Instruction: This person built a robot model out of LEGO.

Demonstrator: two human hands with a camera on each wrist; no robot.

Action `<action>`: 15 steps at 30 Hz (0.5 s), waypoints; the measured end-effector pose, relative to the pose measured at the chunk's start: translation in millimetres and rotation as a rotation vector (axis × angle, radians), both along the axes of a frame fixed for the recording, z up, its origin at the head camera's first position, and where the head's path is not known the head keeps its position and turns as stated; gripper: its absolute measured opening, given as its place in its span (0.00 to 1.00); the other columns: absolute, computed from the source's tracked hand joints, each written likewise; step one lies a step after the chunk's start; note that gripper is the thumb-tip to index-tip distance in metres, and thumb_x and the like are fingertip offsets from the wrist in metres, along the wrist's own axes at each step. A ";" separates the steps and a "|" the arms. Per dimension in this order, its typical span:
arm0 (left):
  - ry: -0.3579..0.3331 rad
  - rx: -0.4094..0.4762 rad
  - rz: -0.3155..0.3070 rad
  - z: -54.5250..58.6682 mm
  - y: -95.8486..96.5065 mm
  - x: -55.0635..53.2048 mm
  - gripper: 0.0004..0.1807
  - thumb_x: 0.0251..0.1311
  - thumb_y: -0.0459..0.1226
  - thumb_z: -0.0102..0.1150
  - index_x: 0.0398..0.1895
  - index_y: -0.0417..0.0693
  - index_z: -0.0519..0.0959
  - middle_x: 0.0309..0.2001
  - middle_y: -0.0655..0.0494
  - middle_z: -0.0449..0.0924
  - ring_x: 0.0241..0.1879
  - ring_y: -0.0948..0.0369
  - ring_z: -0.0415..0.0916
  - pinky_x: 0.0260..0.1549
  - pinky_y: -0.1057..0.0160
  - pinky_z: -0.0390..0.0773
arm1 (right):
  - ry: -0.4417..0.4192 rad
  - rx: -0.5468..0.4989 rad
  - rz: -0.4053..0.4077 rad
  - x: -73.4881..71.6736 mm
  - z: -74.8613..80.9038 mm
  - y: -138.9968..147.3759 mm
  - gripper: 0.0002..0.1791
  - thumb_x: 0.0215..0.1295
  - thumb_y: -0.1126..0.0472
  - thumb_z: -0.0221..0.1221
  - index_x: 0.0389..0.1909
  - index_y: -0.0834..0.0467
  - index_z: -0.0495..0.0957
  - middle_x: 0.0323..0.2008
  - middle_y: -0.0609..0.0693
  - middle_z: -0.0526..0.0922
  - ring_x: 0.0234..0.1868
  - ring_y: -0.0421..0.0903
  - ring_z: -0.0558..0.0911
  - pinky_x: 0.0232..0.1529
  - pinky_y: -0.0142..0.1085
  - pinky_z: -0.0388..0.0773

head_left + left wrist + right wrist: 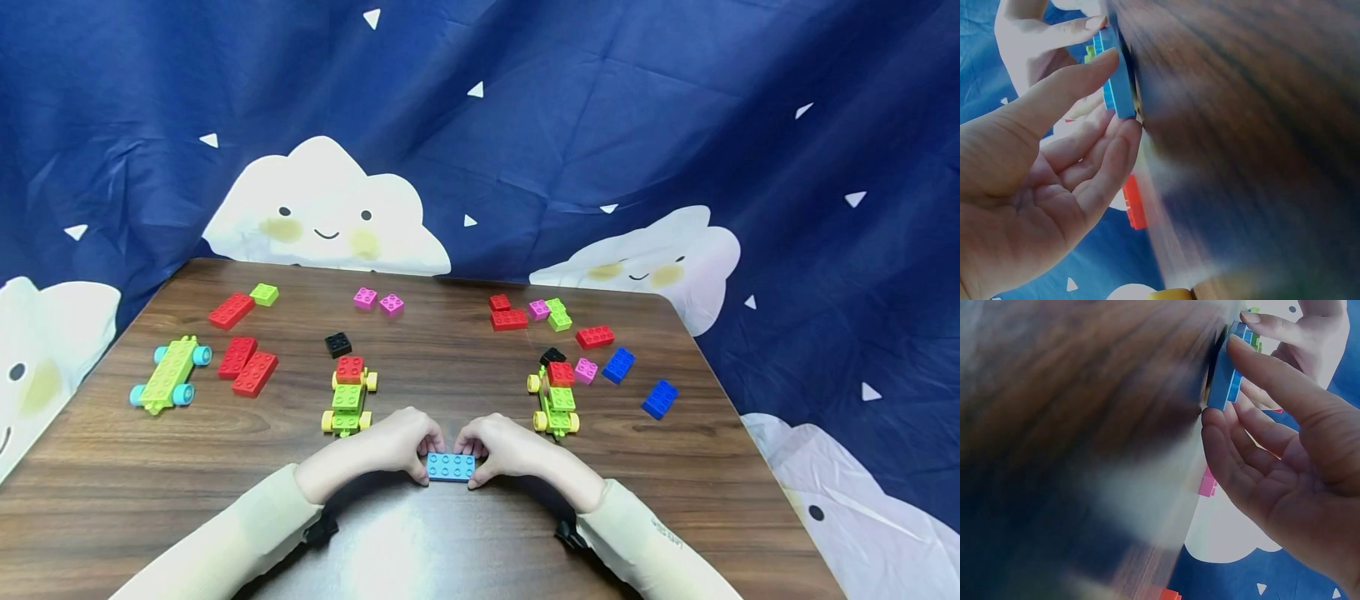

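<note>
A light blue toy brick (451, 467) with two rows of studs lies studs up near the middle front of the table. My left hand (405, 442) grips its left end, thumb against the near side and curled fingers at the end. At the other end my right hand (501, 447) holds it the same way. In the left wrist view the left thumb (1094, 72) presses the brick's side face (1124, 87). The right wrist view has the right thumb (1260, 359) on that face too. Some fingertips are hidden behind the brick.
Beyond the hands stand two small yellow-wheeled brick cars, one left (347, 398) and one right (558, 400). A green car base (171, 375) with blue wheels is at far left. Loose red (255, 373), pink (392, 305), black (338, 344) and dark blue bricks (660, 399) lie around.
</note>
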State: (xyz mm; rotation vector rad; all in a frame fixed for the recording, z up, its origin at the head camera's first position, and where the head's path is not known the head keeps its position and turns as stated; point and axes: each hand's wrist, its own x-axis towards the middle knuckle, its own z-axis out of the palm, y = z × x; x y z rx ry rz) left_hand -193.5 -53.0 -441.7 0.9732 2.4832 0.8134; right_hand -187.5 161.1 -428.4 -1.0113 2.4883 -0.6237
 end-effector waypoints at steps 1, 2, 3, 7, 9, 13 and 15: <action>0.003 0.001 -0.003 0.1 0.0 0.0 0.17 0.32 0.32 0.80 0.28 0.47 0.82 0.24 0.61 0.79 0.27 0.69 0.73 0.28 0.72 0.74 | 0.001 0.000 0.000 -0.2 0.0 0.0 0.19 0.42 0.61 0.77 0.36 0.59 0.82 0.29 0.46 0.81 0.31 0.36 0.77 0.33 0.23 0.73; 0.004 0.002 -0.004 0.3 0.0 0.1 0.17 0.32 0.32 0.80 0.28 0.47 0.82 0.24 0.61 0.79 0.27 0.69 0.73 0.28 0.72 0.74 | 0.001 0.000 -0.001 -0.4 -0.1 -0.1 0.19 0.42 0.62 0.77 0.36 0.59 0.82 0.29 0.46 0.81 0.31 0.36 0.77 0.33 0.23 0.73; 0.005 0.002 -0.004 0.3 0.1 0.1 0.17 0.32 0.32 0.80 0.28 0.47 0.82 0.24 0.61 0.79 0.27 0.69 0.73 0.28 0.72 0.74 | 0.002 0.001 -0.001 -0.6 -0.3 -0.1 0.19 0.42 0.62 0.77 0.36 0.59 0.82 0.29 0.46 0.81 0.31 0.36 0.77 0.33 0.23 0.73; -0.007 -0.007 -0.001 0.7 0.2 0.0 0.17 0.32 0.31 0.80 0.28 0.47 0.82 0.24 0.61 0.79 0.27 0.68 0.73 0.28 0.71 0.74 | -0.001 0.009 -0.003 -0.9 -2.0 -0.3 0.19 0.42 0.62 0.77 0.36 0.58 0.82 0.28 0.45 0.81 0.30 0.36 0.76 0.33 0.24 0.73; -0.013 -0.012 0.000 0.3 0.2 -0.2 0.16 0.33 0.31 0.80 0.29 0.47 0.83 0.24 0.61 0.79 0.27 0.68 0.73 0.28 0.71 0.74 | -0.004 0.014 -0.006 -0.9 -3.1 -0.5 0.18 0.42 0.61 0.77 0.35 0.58 0.82 0.28 0.44 0.80 0.30 0.35 0.75 0.33 0.24 0.73; -0.010 -0.015 -0.006 0.1 0.3 -0.1 0.15 0.34 0.32 0.79 0.28 0.47 0.83 0.24 0.62 0.79 0.27 0.69 0.73 0.28 0.71 0.74 | -0.015 0.013 -0.007 -1.0 -4.5 -0.3 0.19 0.42 0.62 0.77 0.35 0.58 0.82 0.27 0.44 0.80 0.30 0.35 0.75 0.32 0.24 0.72; -0.003 -0.017 -0.008 0.3 0.3 0.0 0.15 0.34 0.32 0.79 0.28 0.47 0.83 0.24 0.62 0.79 0.27 0.69 0.73 0.28 0.71 0.74 | -0.019 0.010 -0.004 -1.2 -4.5 0.2 0.19 0.41 0.62 0.77 0.36 0.58 0.82 0.27 0.44 0.80 0.30 0.35 0.75 0.33 0.24 0.73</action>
